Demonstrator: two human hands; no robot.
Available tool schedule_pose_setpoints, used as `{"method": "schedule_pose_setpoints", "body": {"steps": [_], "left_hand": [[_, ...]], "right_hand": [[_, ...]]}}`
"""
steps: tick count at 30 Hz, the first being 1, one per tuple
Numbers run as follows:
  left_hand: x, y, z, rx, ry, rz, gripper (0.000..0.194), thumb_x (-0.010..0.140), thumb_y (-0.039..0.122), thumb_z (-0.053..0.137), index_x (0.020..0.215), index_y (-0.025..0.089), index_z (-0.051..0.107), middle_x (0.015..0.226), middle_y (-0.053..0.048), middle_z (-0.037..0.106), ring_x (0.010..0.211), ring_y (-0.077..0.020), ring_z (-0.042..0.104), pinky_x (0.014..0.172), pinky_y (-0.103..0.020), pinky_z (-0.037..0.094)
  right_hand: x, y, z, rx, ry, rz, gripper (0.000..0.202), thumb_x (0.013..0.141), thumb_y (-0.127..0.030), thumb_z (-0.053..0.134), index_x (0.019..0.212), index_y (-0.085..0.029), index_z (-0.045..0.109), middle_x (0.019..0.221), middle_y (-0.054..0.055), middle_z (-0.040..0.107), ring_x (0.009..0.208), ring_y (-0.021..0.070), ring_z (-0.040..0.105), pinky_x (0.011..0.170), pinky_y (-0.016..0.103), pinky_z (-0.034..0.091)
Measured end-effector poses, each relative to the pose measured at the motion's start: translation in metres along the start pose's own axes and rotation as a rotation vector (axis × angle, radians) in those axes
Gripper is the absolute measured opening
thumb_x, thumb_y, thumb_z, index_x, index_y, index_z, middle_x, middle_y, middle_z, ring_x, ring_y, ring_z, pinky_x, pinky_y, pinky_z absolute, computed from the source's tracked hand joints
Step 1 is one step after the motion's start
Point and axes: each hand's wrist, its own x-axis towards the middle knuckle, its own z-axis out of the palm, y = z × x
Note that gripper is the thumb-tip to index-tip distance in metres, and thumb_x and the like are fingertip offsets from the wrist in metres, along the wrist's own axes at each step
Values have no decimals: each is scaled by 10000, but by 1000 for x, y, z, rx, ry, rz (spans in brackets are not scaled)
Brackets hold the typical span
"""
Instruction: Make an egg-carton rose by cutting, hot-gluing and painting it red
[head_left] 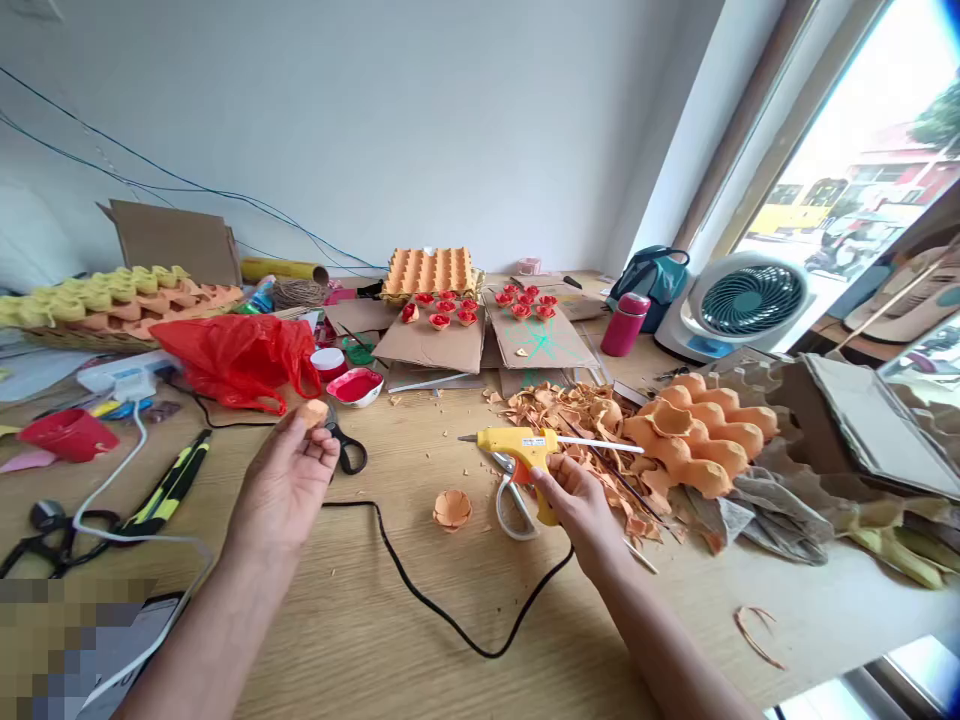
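Note:
My right hand [576, 497] grips the handle of a yellow hot glue gun [525, 445], its nozzle pointing left and a white glue stick [600, 444] poking out of the back. Raised on the left, my left hand [289, 470] pinches a small orange egg-carton piece [312, 412] between thumb and fingers. Between the hands, an orange petal-edged carton cup [453, 510] sits on the wooden table. Scissors with pale handles [516, 508] lie partly behind the glue gun. Dark-handled scissors [349, 452] rest just behind my left hand.
A black cord [450, 612] loops across the table front. Orange scraps [577, 415] and an egg carton [705, 430] lie right. Red-painted flowers [441, 320] stand on cardboard [427, 348] behind. A bowl of red paint [355, 387] and red bag [232, 355] are left; a fan [739, 300] stands right.

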Motion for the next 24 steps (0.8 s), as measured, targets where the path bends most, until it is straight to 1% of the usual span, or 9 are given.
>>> {"method": "schedule_pose_setpoints", "body": {"steps": [1,4,7,9,12,15,20,22,24], "left_hand": [[-2,-7,-1,32,-21,-16,100,801,69,723,898,94,719,837,-16,723,646,-61,621,581,-162,565],[-10,-23,0,113,-97,-44,306,652,153,878,919,106,735,839,1,712,659,-60,603,582,-167,551],[-17,-32,1,169,-128,-72,399,572,224,936,913,143,746,862,13,707,691,-60,603,610,-169,541],[-21,-34,2,223,-145,-92,411,550,246,948,899,166,748,852,21,701,692,-60,599,617,-167,529],[-26,-39,1,311,-204,-102,395,575,285,941,904,175,751,886,11,711,695,-56,592,635,-163,510],[-32,-45,-1,430,-299,-72,364,647,324,906,947,179,760,906,-5,724,705,-60,589,661,-166,494],[-41,-54,-2,699,-514,50,256,779,287,797,1011,185,758,946,-33,735,829,-116,654,783,-224,519],[-44,-55,-1,781,-590,122,222,811,264,750,1016,180,752,952,-38,721,832,-127,663,813,-254,529],[-47,-55,0,866,-635,193,211,830,247,711,1026,175,743,974,-47,706,827,-133,657,811,-270,532]], "right_hand": [[0,0,-1,-44,6,-13,540,728,-715,686,836,-200,568,694,-13,571,560,119,471,497,233,367],[1,0,-6,-203,30,-60,523,770,-729,624,752,-215,529,645,-33,498,555,124,422,490,242,326],[4,2,-12,-397,52,-109,496,782,-685,637,676,-224,486,639,-29,456,596,140,408,524,256,303],[5,4,-15,-522,52,-133,473,799,-644,632,649,-226,470,644,-23,450,617,151,411,552,267,293],[5,9,-14,-685,33,-149,417,821,-584,615,649,-226,487,673,-4,494,640,169,452,584,280,303],[4,14,-13,-814,18,-139,333,834,-521,610,699,-227,531,735,23,576,668,191,515,602,292,323],[6,25,-14,-954,18,-118,241,875,-456,583,829,-221,561,808,61,658,716,233,608,631,314,373],[6,28,-15,-993,15,-137,236,888,-451,576,831,-224,551,817,62,661,740,241,624,649,321,386],[5,28,-17,-1025,21,-157,256,889,-472,587,823,-229,539,816,58,655,745,246,622,648,324,383]]}}
